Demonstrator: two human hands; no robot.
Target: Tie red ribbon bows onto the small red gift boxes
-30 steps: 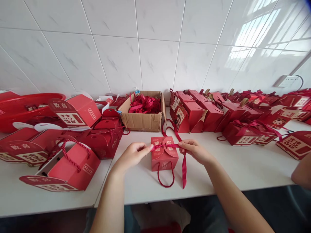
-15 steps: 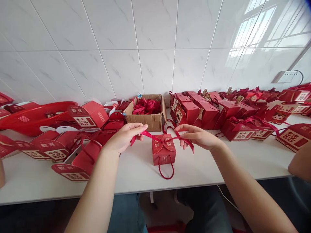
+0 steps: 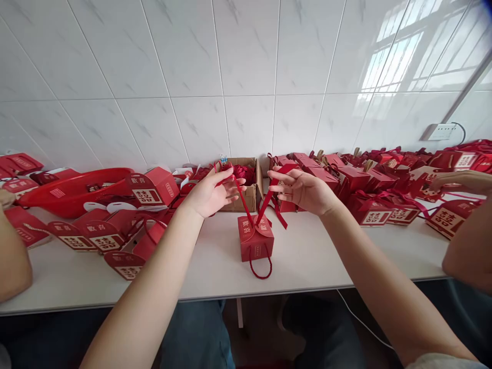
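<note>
A small red gift box (image 3: 257,241) with a cord handle stands on the white table (image 3: 315,256) in front of me. A red ribbon (image 3: 265,205) runs up from its top in a V to both hands. My left hand (image 3: 211,193) pinches the left end of the ribbon, raised above the box. My right hand (image 3: 302,190) pinches the right end at the same height, with a loose tail hanging below it.
A cardboard box (image 3: 249,193) of red ribbons sits behind my hands. Folded and open red boxes (image 3: 115,230) and a red basket (image 3: 73,189) lie left. Finished red boxes (image 3: 369,189) crowd the right. Other people's arms are at the left edge (image 3: 13,256) and right edge (image 3: 467,236).
Both hands have lifted and come closer together, pulling the ribbon ends up from the box top. The view has tilted down and back.
</note>
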